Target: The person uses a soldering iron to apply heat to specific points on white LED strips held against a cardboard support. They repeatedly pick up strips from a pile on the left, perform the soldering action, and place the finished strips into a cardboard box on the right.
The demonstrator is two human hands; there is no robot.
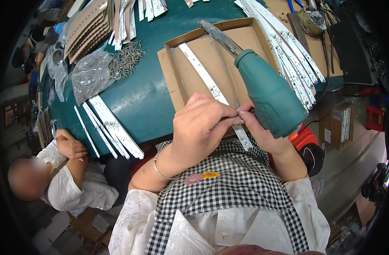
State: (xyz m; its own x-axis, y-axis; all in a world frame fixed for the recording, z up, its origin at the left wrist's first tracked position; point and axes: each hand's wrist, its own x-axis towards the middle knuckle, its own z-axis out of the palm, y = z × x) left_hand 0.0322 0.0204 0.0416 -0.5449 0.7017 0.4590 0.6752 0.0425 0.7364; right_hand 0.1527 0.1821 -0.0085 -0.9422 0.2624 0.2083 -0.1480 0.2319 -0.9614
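Observation:
A long white LED strip board (201,73) runs from inside a shallow cardboard tray (170,68) out over its near edge. My left hand (203,125) is above the strip, thumb and fingers pinched together. Against its fingertips, my right hand (262,127) also has its fingers closed. Whatever is between the fingertips is too small and covered to make out. A green heat gun (266,91) with a metal nozzle rises close beside my right hand and partly covers it. Its nozzle reaches over the tray.
More LED strips (283,51) are fanned out at the right; others (111,125) lie at the left. A plastic bag (91,74) spills small metal parts (128,57) on the green tabletop (152,95). Stacked cardboard pieces (86,29) are at the back left. A co-worker (82,180) sits at left with folded hands.

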